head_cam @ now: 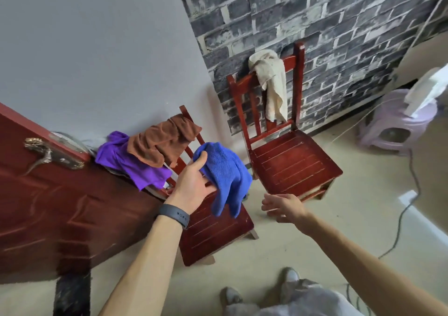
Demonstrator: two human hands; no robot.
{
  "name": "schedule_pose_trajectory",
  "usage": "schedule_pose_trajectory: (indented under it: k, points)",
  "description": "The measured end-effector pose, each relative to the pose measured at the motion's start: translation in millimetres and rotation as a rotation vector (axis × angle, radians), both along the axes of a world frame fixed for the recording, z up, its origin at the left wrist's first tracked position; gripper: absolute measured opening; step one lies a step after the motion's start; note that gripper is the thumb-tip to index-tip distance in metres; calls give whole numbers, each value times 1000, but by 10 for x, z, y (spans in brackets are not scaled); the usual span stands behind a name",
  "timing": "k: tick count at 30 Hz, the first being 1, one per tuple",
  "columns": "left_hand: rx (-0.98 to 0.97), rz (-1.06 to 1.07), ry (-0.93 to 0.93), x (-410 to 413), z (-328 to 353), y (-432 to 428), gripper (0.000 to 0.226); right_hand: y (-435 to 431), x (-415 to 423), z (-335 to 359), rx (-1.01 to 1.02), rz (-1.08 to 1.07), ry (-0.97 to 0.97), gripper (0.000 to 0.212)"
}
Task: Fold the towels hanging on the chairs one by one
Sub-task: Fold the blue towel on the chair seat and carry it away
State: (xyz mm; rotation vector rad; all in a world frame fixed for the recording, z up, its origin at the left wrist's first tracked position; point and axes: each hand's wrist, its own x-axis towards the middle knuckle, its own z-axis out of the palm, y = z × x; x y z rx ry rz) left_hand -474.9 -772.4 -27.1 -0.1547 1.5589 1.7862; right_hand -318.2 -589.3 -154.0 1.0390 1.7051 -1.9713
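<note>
My left hand (194,184) grips a blue towel (226,177) by its top, and the cloth hangs down over the seat of the near red chair (213,233). A brown towel (164,138) and a purple towel (128,160) are draped over that chair's back. My right hand (283,207) is held out open to the right of the blue towel, apart from it. A cream towel (272,82) hangs on the back of the far red chair (295,162).
A dark red door (60,206) with a metal handle (46,155) stands at the left, close against the near chair. A lilac plastic stool (397,124) and a cable (409,199) lie on the floor at the right. My feet (261,291) are at the bottom.
</note>
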Motion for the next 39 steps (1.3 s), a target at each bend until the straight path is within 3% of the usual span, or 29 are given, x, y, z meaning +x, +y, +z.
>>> schedule_pose_trajectory:
  k: [4,7,10,13,16,19,21,24,28,31,35,39]
  points:
    - [-5,-59,13,-99,101,-38,45,-209,-45,180,-1,230,52,46]
    - [-48,-163,26,-145,181,-72,48,-201,-292,229,140,99,142,49]
    - [-94,-227,53,-123,231,-39,41,-35,-576,234,274,24,196,39]
    - [-60,-233,40,-82,275,7,46,158,-707,303,117,-100,221,42]
    - [-46,-191,15,-50,295,60,53,196,-588,249,42,86,62,36]
    - [-62,-207,20,29,350,131,43,51,-384,7,-86,282,-134,63]
    - [-58,-207,-2,60,367,137,43,-59,-352,-130,-253,261,-114,74]
    - [-62,-199,-20,46,427,93,42,-188,-446,-115,-450,138,-2,60]
    - [-78,-192,-8,-48,484,-9,43,-193,-594,-42,-521,37,32,71]
    - [-142,-188,38,-155,469,-137,41,-57,-594,-11,-488,12,-23,59]
    - [-362,-205,75,-313,356,-343,37,225,-549,-93,-397,8,-190,58]
    - [-555,-247,114,-395,257,-435,32,459,-493,-21,-341,31,-268,42]
